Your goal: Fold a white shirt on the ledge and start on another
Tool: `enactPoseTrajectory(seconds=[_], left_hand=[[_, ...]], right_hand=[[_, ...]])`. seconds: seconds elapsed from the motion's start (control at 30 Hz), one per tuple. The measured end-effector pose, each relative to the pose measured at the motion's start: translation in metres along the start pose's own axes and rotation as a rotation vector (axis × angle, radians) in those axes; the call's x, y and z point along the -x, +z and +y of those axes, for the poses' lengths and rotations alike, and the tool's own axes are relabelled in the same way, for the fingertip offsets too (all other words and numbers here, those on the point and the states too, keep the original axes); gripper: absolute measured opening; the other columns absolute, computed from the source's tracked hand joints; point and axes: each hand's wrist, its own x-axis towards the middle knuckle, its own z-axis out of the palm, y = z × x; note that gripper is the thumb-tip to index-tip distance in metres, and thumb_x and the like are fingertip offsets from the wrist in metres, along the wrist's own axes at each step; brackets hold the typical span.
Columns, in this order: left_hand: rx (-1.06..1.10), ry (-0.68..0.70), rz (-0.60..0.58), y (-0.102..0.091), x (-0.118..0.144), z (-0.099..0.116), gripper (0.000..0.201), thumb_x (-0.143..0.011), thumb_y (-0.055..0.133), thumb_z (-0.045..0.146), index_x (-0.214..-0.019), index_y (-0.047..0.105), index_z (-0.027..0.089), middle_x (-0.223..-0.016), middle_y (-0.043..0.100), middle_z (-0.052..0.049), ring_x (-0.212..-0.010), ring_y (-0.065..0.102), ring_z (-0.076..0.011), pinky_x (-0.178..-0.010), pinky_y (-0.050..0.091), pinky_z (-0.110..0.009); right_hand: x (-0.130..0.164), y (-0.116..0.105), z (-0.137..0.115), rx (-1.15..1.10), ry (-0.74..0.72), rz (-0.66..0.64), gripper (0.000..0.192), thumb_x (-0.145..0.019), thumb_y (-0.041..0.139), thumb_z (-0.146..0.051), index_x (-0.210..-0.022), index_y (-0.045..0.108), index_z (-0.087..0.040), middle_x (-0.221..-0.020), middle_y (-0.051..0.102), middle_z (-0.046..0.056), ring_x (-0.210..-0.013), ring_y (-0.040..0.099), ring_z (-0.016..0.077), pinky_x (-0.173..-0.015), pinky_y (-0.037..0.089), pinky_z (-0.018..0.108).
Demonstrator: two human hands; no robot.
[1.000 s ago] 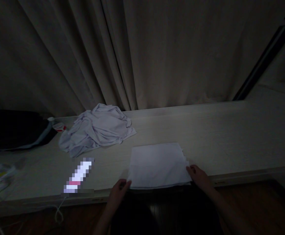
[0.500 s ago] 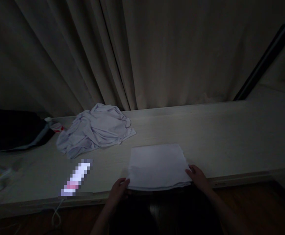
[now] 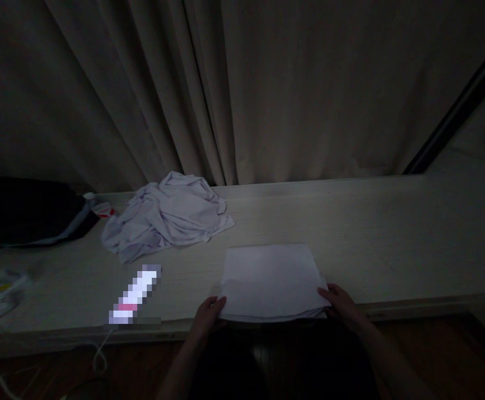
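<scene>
A folded white cloth (image 3: pixel 272 280) lies at the front edge of the table, its layers showing along the near side. My left hand (image 3: pixel 210 315) grips its near left corner, thumb on top and fingers hidden beneath. At the near right corner, my right hand (image 3: pixel 339 301) pinches the cloth in the same way, thumb over the edge. A crumpled white garment (image 3: pixel 171 214) rests farther back on the left, apart from both hands.
A lit phone (image 3: pixel 136 294), blurred out, lies left with a white cable (image 3: pixel 100 355) hanging down. Farther left are a black bag-like item (image 3: pixel 29 214), a small red-and-white thing (image 3: pixel 104 209) and a clear plastic package (image 3: pixel 0 294). Curtains (image 3: pixel 292 94) hang behind the table (image 3: pixel 375 239).
The view has shifted slightly, so everything sits a little differently in the frame. Both hands keep hold of the cloth's near corners, with little visible movement.
</scene>
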Motion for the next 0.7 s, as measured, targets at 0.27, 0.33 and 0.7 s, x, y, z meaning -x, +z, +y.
enactPoseTrajectory(seconds=[0.27, 0.33, 0.7], left_hand=[[0.075, -0.01, -0.019, 0.002, 0.002, -0.004, 0.027, -0.07, 0.067, 0.028, -0.092, 0.055, 0.018, -0.087, 0.064, -0.006, -0.076, 0.064, -0.0187, -0.06, 0.058, -0.032], [0.087, 0.001, -0.03, 0.002, -0.001, -0.001, 0.026, -0.071, 0.066, 0.026, -0.092, 0.054, 0.018, -0.086, 0.065, -0.006, -0.075, 0.065, -0.0188, -0.06, 0.058, -0.033], [-0.183, 0.12, 0.011, 0.0, -0.014, -0.001, 0.026, -0.082, 0.048, 0.03, -0.104, 0.05, 0.016, -0.095, 0.07, -0.012, -0.081, 0.069, -0.0209, -0.067, 0.058, -0.036]], right_hand=[[0.006, -0.002, 0.008, 0.148, -0.062, 0.041, 0.044, -0.062, 0.068, -0.051, -0.088, 0.057, -0.018, -0.086, 0.069, 0.009, -0.072, 0.064, 0.022, -0.058, 0.048, 0.03], [0.003, 0.001, -0.002, 0.075, -0.107, 0.073, 0.044, -0.057, 0.071, -0.046, -0.088, 0.056, -0.019, -0.085, 0.069, 0.009, -0.075, 0.065, 0.024, -0.064, 0.05, 0.033], [-0.004, 0.014, -0.018, -0.032, -0.119, 0.132, 0.041, -0.058, 0.064, -0.04, -0.091, 0.05, -0.02, -0.079, 0.067, 0.005, -0.07, 0.064, 0.0211, -0.06, 0.05, 0.033]])
